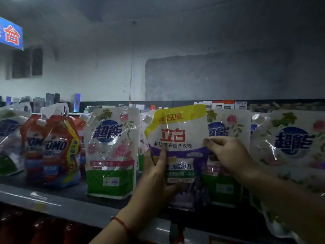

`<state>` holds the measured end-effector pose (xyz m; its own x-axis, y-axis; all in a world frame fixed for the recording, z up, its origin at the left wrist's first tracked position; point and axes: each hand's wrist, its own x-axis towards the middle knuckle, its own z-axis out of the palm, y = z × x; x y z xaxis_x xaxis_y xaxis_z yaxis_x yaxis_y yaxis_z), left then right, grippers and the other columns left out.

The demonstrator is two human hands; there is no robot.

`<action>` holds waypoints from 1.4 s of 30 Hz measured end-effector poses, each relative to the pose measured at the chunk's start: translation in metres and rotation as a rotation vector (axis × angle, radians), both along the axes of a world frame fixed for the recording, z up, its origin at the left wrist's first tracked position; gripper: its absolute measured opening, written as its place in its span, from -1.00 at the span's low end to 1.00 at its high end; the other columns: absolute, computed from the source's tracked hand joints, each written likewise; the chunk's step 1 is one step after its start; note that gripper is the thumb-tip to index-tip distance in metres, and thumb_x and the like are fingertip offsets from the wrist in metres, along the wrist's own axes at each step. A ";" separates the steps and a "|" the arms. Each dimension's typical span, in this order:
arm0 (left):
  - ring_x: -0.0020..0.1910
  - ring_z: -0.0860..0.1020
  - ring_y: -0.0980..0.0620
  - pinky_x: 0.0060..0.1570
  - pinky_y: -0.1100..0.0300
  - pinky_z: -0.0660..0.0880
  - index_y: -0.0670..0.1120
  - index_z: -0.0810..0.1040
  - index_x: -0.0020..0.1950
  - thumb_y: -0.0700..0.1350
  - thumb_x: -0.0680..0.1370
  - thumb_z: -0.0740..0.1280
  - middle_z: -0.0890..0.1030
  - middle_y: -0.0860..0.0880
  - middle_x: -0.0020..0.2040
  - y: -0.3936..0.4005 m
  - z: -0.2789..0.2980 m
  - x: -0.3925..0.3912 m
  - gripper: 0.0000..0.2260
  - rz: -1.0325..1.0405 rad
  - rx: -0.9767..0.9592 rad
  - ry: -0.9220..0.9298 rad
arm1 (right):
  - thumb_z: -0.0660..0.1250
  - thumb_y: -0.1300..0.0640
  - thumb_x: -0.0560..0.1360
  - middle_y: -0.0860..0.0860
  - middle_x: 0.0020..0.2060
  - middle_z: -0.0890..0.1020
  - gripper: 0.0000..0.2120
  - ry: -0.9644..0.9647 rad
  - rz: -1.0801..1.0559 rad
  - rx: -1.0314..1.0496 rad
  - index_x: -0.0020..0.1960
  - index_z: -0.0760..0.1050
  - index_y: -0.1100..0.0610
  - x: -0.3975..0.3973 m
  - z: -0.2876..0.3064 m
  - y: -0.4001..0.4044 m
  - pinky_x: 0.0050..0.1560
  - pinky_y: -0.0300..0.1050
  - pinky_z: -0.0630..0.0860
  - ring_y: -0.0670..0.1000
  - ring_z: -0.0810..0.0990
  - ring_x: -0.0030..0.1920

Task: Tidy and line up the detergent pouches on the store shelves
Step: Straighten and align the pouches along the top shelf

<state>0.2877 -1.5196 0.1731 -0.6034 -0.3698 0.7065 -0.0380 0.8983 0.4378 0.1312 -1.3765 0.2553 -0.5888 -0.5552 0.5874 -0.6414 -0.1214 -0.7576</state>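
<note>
A white and purple detergent pouch [177, 136] with a yellow top band stands upright at the middle of the top shelf [58, 206]. My left hand [154, 180] grips its lower left side, fingers spread over its front. My right hand [226, 155] pinches its right edge. Behind it stands a white and green rose-print pouch [226, 127]. Another rose-print pouch [110, 152] stands to the left, and a third [292, 143] leans at the far right. Two red OMO pouches [52, 148] sit further left.
A white pouch with a blue logo [8, 143] stands at the far left edge. Small boxes [221, 104] line a shelf behind. A blue sign with red characters [11, 34] hangs at upper left. Dark red goods [35, 226] fill the shelf below.
</note>
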 end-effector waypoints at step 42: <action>0.58 0.10 0.04 0.52 0.06 0.17 0.18 0.04 0.61 0.45 0.48 0.01 0.12 0.08 0.61 0.090 -0.067 0.121 -0.26 0.112 -0.259 -0.452 | 0.10 -0.22 0.61 -0.15 0.57 0.00 -0.38 0.543 -0.324 0.798 0.58 -0.05 -0.12 0.163 -0.120 0.121 0.53 -0.11 -0.24 -0.08 -0.14 0.56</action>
